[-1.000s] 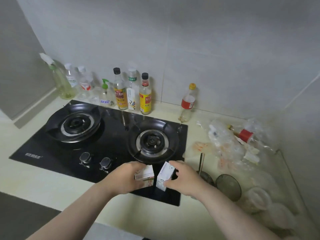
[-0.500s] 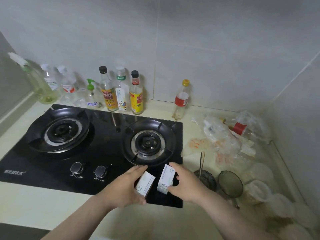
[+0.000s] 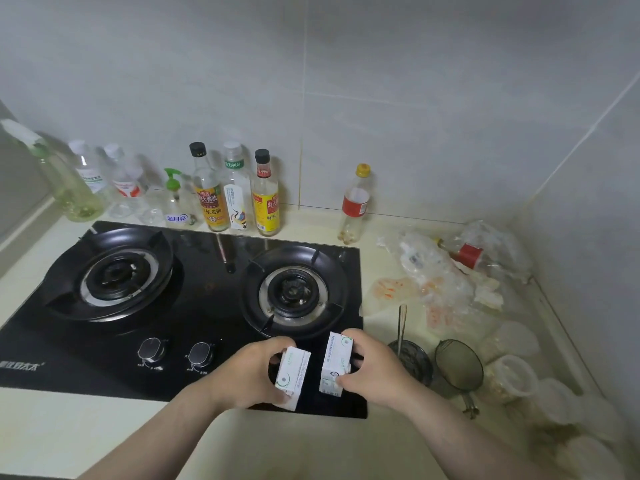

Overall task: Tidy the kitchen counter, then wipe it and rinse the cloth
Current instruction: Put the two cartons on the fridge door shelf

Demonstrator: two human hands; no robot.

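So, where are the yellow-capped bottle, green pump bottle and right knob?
yellow-capped bottle (image 3: 355, 204): head view, red label.
green pump bottle (image 3: 174, 204): head view, clear body.
right knob (image 3: 202, 353): head view, face.

1. The left box (image 3: 292, 377) is a small white carton with a round green mark. It stands on end, leaning slightly, gripped by the left hand (image 3: 242, 372) over the hob's (image 3: 194, 306) near right corner.
2. The right box (image 3: 336, 363) is the same kind, white with green print. It is upright in the right hand (image 3: 375, 370), just beside the left box with a narrow gap between them.
3. The counter (image 3: 104, 427) is pale cream and runs around the hob.
4. Bottles (image 3: 207, 192) stand in a row along its back edge.
5. Crumpled clear bags (image 3: 436, 271) are heaped on the counter's right end, with two strainers (image 3: 459, 363) and some plastic tubs (image 3: 512, 375) nearer.
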